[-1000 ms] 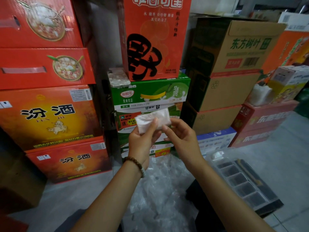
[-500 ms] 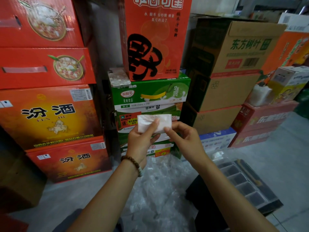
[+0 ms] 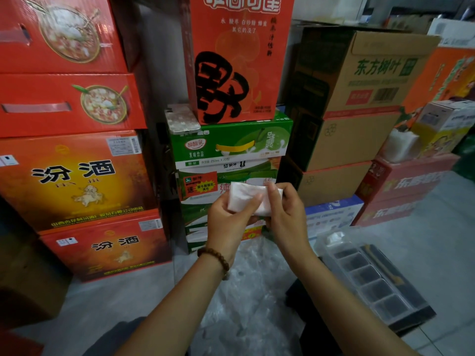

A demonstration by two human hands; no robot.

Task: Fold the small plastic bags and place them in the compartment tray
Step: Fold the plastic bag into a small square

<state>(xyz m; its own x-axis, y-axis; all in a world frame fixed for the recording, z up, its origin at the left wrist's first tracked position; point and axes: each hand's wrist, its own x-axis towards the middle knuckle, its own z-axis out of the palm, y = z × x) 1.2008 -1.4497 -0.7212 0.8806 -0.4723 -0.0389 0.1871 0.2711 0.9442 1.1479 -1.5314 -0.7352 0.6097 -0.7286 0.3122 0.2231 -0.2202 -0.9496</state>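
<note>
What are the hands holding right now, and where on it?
One small white plastic bag: the left hand pinches its left part, thumb across the front; the right hand grips its right end.

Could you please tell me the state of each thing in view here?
Bag: partly folded, held in the air.
Left hand: grips the bag.
Right hand: pinches the bag's right side.
Tray: one folded bag in its far compartment; others look empty.
Pile: loose bags, on the floor.

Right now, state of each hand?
Left hand: closed, gripping the small plastic bag.
Right hand: closed, pinching the same bag's right side.
</note>
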